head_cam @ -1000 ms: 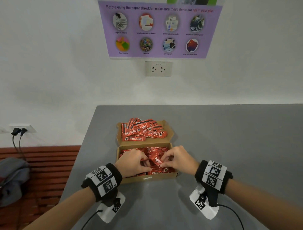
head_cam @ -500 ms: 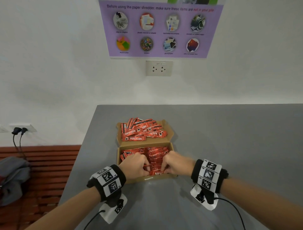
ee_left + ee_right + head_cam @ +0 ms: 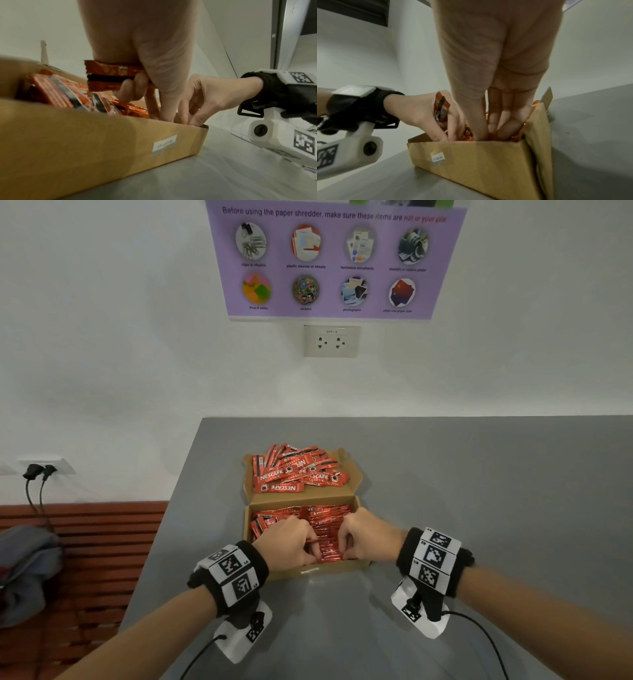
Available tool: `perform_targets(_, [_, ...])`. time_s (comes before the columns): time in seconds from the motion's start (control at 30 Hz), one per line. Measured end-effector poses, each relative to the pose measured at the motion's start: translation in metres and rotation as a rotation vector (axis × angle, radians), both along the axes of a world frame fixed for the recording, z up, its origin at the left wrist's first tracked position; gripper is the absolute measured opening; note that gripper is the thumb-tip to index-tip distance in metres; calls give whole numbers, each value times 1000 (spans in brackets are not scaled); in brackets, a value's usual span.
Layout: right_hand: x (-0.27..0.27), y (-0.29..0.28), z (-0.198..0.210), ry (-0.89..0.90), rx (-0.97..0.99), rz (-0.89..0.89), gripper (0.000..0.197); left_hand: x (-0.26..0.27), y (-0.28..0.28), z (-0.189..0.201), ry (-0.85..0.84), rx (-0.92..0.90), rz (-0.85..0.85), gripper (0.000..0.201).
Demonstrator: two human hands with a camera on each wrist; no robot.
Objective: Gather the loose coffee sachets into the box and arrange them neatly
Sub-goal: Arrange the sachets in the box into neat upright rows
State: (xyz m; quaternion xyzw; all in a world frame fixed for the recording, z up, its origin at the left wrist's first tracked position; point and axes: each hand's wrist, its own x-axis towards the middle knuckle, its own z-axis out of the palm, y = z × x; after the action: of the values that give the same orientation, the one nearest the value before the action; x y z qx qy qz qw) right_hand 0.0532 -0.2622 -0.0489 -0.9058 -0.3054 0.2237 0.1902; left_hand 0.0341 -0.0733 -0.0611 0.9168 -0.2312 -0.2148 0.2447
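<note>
A brown cardboard box (image 3: 318, 570) sits open on the grey table, with red coffee sachets (image 3: 327, 518) packed inside. More sachets (image 3: 294, 474) lie heaped on its folded-back lid (image 3: 354, 474). Both hands are inside the box at its near wall. My left hand (image 3: 298, 547) grips a sachet (image 3: 111, 75) in its curled fingers, while its thumb and forefinger reach down among the packed ones. That held sachet (image 3: 441, 108) also shows in the right wrist view. My right hand (image 3: 356, 544) has its fingers (image 3: 498, 121) pushed down among the sachets, pinching them against the thumb.
The table (image 3: 479, 491) ends at its left edge close to the box. Beyond that edge stands a red slatted bench (image 3: 96, 542) with a grey bag (image 3: 27, 570) on it. The wall behind carries a socket (image 3: 331, 341) and a purple poster (image 3: 335, 261).
Both hands drew back toward the box's near wall and sank lower among the sachets. The sachets between them now stand closer together.
</note>
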Motion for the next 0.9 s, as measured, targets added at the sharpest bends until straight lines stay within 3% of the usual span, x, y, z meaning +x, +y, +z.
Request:
perform_targets(0.17, [-1,-1,1,29,-45,31,8,4,-7,2,-17,20,-40,13])
perform_targets(0.33, [5,-5,7,-21,-50,-27,8,9,-3,5,-22,-56,27,10])
perform_targets(0.5, [-3,-3,4,-110,-167,45,13,3,-9,-1,-51,19,-37,9])
perform_targets(0.6, [4,-8,6,-128,-111,-38,11,7,-8,2,-37,-101,60,10])
perform_targets(0.67, [10,-12,4,-213,-59,-156,17,10,-6,5,-125,-127,195,16])
perform_targets(0.73, [14,-14,-3,-307,-74,-205,25,12,-6,4,-231,-66,246,25])
perform_targets(0.8, [14,-13,-10,-342,-112,-203,29,11,-9,3,-298,19,191,34])
perform_targets(0.9, [12,-13,-18,-363,-132,-192,30,10,-13,0,-304,79,137,41])
